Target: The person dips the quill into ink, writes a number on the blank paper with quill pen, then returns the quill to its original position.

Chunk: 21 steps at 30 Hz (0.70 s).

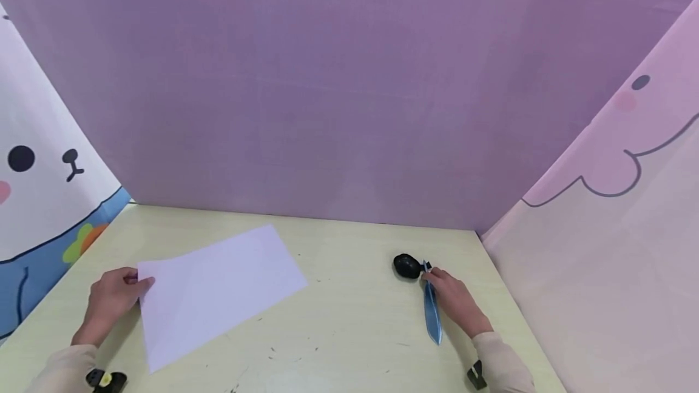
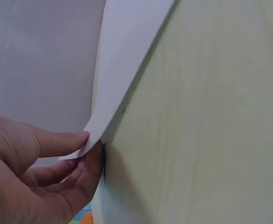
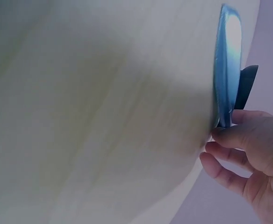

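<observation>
While the left hand (image 1: 111, 299) pinches a white sheet of paper (image 1: 218, 296) on the side facing nine o'clock, the right hand (image 1: 452, 297) grips the upper end of a glossy blue blade-shaped piece (image 1: 431, 314) at about three o'clock on the pale tabletop (image 1: 349, 344). Seen from the left wrist, the thumb lies on one face of the paper and the fingers on the other, and the held edge bends up off the tabletop. The sheet lies toward nine o'clock from the tabletop's middle, one corner aimed at one o'clock and another at between seven and eight.

From the right hand's fingertips the blue piece tapers toward six o'clock. Seen from the right wrist, thumb and forefinger close on its base, the other fingers loosely bent. Just beside that held end, between nine and ten o'clock from it, sits a black rounded piece (image 1: 406, 266); whether the two are joined I cannot tell.

A purple backdrop (image 1: 327, 90) rises at twelve o'clock. Cartoon panels flank it: one with a white animal face (image 1: 49, 132) toward ten o'clock, and a pink-and-white one (image 1: 611, 247) toward two. Cream sleeves (image 1: 68, 369) cover both forearms.
</observation>
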Tool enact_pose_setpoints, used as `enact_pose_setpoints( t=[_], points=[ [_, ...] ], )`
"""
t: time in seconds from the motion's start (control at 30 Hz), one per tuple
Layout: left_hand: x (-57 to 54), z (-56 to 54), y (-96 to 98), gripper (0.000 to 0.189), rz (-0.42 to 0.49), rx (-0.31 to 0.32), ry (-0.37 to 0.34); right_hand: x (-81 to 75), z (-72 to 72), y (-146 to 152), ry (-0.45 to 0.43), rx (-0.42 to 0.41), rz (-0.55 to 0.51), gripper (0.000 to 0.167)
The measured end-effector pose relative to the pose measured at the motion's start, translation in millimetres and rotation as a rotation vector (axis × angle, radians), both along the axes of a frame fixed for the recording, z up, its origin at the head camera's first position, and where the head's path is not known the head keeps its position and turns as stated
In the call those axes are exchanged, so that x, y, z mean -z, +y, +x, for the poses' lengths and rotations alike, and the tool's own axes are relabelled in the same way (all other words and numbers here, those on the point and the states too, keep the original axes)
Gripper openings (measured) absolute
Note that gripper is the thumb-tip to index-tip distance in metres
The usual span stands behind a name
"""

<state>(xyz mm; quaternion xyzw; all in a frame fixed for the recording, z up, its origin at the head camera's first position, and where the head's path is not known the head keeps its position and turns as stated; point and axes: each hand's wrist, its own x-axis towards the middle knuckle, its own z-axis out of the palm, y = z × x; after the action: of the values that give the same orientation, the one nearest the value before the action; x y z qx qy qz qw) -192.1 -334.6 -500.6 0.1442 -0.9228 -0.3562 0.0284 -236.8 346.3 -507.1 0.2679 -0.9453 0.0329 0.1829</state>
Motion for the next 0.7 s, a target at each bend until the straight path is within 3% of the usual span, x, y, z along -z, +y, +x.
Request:
enact_pose_setpoints(
  t=[0.13,0.3,0.47,0.6,0.7],
  points=[
    [2.7,0.7,-0.1,0.036,0.001,-0.017,0.034,0.9,-0.9,3,0.021,-0.016,0.010,0.029],
    [0.0,-0.6,-2.5,0.049,0.051,-0.023,-0.019,-0.6,-2.2,6,0.071,-0.069,-0.020,0.028],
    [-2.2,-0.6,-4.6,0.045,0.099,0.023,-0.102,-1.3,-1.8,11,0.068,-0.061,-0.028,0.026],
    [-5.1,-1.5,-7.8,0.040,0.108,0.060,-0.113,-1.7,-1.4,14,0.046,-0.041,-0.036,0.027],
    [-5.1,-2.4,-10.5,0.048,0.151,0.074,-0.128,-3.2,-1.0,16,0.069,-0.050,-0.053,0.030]
  ],
)
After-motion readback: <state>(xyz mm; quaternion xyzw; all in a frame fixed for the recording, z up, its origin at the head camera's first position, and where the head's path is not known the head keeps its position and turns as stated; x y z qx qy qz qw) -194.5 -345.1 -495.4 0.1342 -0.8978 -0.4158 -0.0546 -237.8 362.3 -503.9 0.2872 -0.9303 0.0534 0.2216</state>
